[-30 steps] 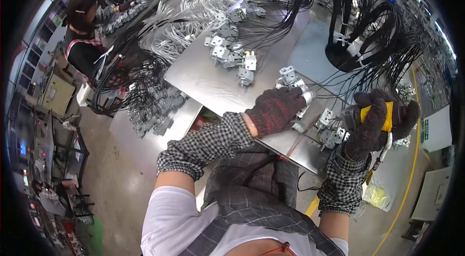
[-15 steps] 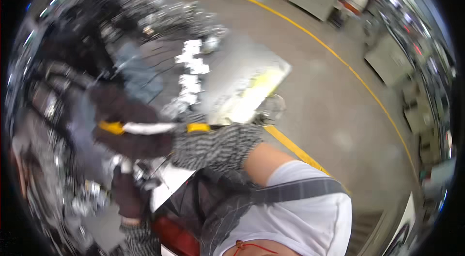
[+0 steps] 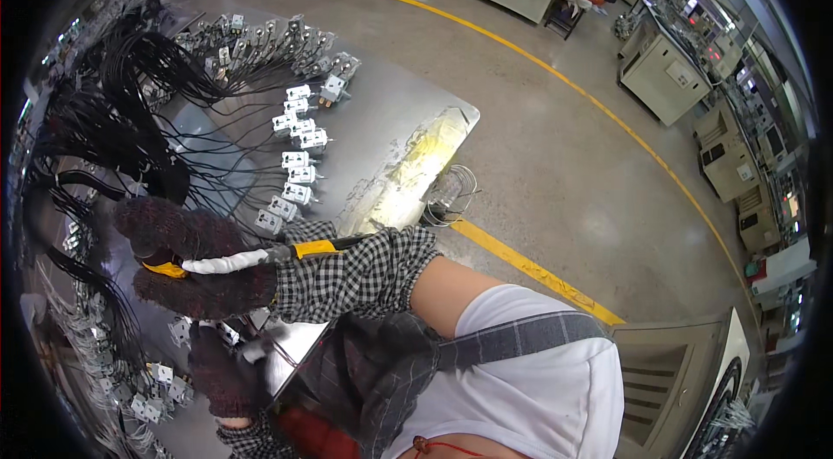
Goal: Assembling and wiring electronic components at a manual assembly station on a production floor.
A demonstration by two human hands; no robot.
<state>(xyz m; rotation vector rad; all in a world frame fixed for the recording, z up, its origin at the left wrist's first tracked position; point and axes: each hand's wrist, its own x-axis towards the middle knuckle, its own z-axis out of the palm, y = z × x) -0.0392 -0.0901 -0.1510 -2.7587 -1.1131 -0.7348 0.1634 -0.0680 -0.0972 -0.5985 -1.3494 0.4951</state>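
Note:
My right hand [image 3: 195,259], in a dark brown knitted glove, is wrapped round a slim tool [image 3: 230,262] with yellow and black parts and a white middle. The tool lies along my checkered sleeve cover [image 3: 347,272]; its exact kind is unclear. Below it, my left hand [image 3: 224,372], gloved the same way, is closed beside small white-and-metal parts [image 3: 227,333]. What it holds is blurred. Past my right hand, a row of white plug-like parts [image 3: 298,173] on black leads lies on the metal tabletop [image 3: 369,121].
A thick bundle of black cables [image 3: 139,112] with more metal parts fills the table's left side. White leads and parts [image 3: 156,390] lie at lower left. A coil of thin wire [image 3: 453,190] sits by the table edge. Beige cabinets [image 3: 664,81] and people stand beyond the yellow floor line.
The earlier picture is smeared by motion; now it is sharper, and the surroundings have shifted left. My right hand sits lower and further left in view, with the tool still in it.

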